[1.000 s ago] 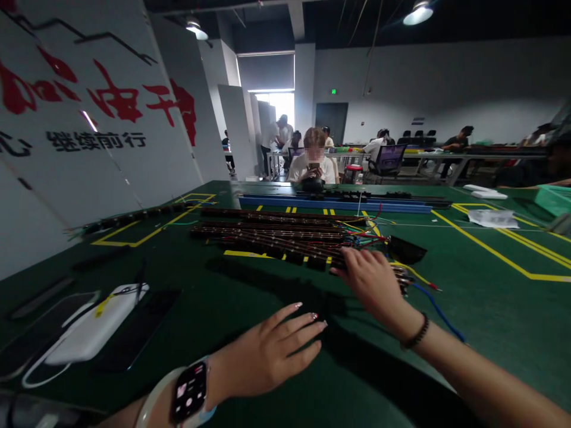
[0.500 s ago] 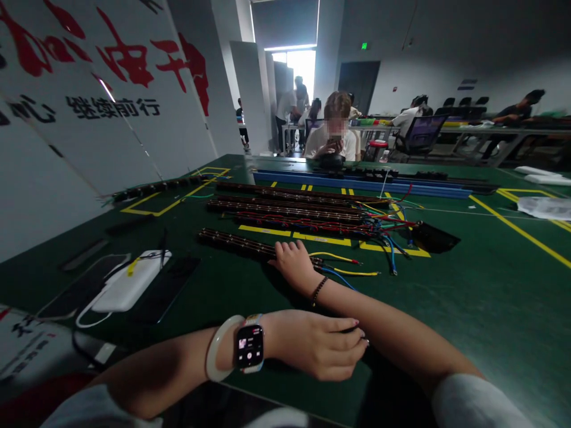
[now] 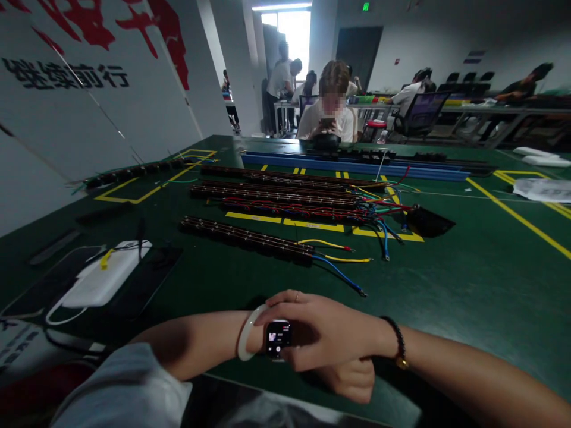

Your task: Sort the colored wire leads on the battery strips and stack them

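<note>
My left hand (image 3: 350, 380) is held palm down near the table's front edge, with its visible fingers curled and closed; its back is mostly hidden. Around that wrist are a smartwatch (image 3: 279, 340) with a lit screen and a pale bangle (image 3: 248, 339). Over it lies my right hand (image 3: 328, 328), thumb at the watch's lower edge and fingers along the upper side, reaching the bangle. A dark beaded bracelet (image 3: 398, 342) circles the right wrist. Beyond both hands rests a long dark bar assembly (image 3: 245, 238) with yellow and blue cables (image 3: 341, 272), touched by neither hand.
More dark bars (image 3: 276, 195) with coloured cables lie farther back, before a blue rail (image 3: 357, 166). At left are a white power bank (image 3: 104, 276) and a dark phone (image 3: 149, 285). A person (image 3: 330, 113) sits across the green table (image 3: 468, 279).
My right hand has left the near bar assembly and come back onto the watch on my left wrist. The left fingers have curled in. The view has tilted down slightly.
</note>
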Demonstrator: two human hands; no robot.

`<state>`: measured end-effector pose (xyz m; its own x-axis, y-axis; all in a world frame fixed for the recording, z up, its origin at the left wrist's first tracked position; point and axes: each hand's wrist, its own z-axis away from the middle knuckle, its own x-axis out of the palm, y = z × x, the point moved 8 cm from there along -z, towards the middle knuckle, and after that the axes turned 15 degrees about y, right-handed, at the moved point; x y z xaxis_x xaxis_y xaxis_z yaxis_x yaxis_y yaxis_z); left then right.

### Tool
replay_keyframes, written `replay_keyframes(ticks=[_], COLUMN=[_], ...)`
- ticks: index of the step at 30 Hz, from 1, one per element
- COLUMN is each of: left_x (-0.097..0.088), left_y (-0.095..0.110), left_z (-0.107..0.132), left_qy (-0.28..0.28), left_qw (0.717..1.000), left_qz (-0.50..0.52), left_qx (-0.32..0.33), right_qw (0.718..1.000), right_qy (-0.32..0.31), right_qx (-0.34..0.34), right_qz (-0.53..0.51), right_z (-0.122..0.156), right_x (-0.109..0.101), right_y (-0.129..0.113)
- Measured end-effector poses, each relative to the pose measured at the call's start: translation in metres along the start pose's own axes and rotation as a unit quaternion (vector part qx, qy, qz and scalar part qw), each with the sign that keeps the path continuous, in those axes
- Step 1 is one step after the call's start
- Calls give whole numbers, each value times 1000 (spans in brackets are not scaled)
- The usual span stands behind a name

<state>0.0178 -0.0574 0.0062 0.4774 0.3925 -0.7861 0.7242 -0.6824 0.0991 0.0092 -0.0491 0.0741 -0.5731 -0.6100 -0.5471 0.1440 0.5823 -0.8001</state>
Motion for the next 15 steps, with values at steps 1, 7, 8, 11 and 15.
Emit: replay_keyframes(ticks=[1,7,8,11,15], left_x=[1,6,8,11,10], left_y=[1,11,13,18,18], left_z=[-2,-22,-26,-34,-44], left_qy=[1,5,4,-2,-11], left_qw=[1000,1000,1000,999,995], left_qz=[0,-5,-5,-5,-9], left_qx=[-3,9,18,51,99], right_qw=[1000,999,999,998,998], right_qy=[6,20,21,19,52], right_qx=[3,0,0,-1,-17], right_qz=[4,40,49,66,43], right_z=[0,-2,-2,-2,-3], right_x=[-1,3,3,5,-11], right_y=[2,8,9,9,-1])
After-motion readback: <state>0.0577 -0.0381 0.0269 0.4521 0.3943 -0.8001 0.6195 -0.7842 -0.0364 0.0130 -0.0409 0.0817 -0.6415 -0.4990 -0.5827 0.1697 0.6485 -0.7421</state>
